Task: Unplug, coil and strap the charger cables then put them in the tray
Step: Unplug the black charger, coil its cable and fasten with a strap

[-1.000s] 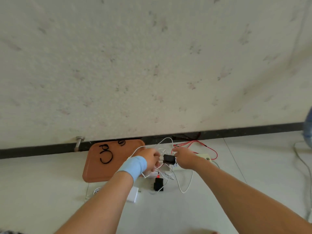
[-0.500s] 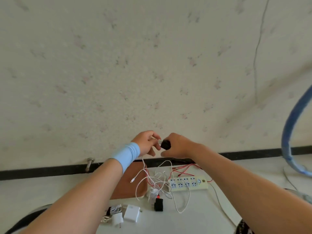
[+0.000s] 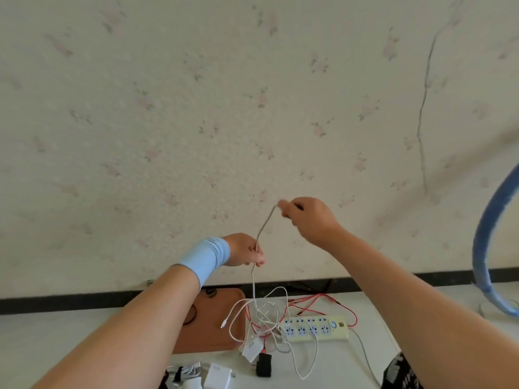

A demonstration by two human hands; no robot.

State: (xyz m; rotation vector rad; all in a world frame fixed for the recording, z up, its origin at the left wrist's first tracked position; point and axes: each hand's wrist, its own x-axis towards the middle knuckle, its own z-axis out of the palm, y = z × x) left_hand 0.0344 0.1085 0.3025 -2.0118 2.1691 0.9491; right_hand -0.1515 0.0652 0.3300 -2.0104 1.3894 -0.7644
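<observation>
A thin white charger cable (image 3: 264, 223) runs taut between both raised hands. My right hand (image 3: 309, 217) is fisted round its upper end, the charger head hidden inside the fist. My left hand (image 3: 244, 249), with a blue wristband, pinches the cable lower down. Below it the cable drops into a tangle of white and red cables (image 3: 266, 318) on the floor. The brown tray (image 3: 207, 329) lies left of the tangle, partly behind my left forearm. A pale power strip (image 3: 317, 328) lies to the right.
A white adapter (image 3: 251, 350) and a black adapter (image 3: 264, 366) lie beside the tangle. More white chargers with a coiled cable (image 3: 202, 376) sit at the bottom edge. The wall (image 3: 196, 122) stands close ahead. A blue hoop (image 3: 488, 259) is at the right.
Both hands came up from the power strip with the black charger. Since then my right hand has moved up and right, drawing the cable out through my left hand's pinch.
</observation>
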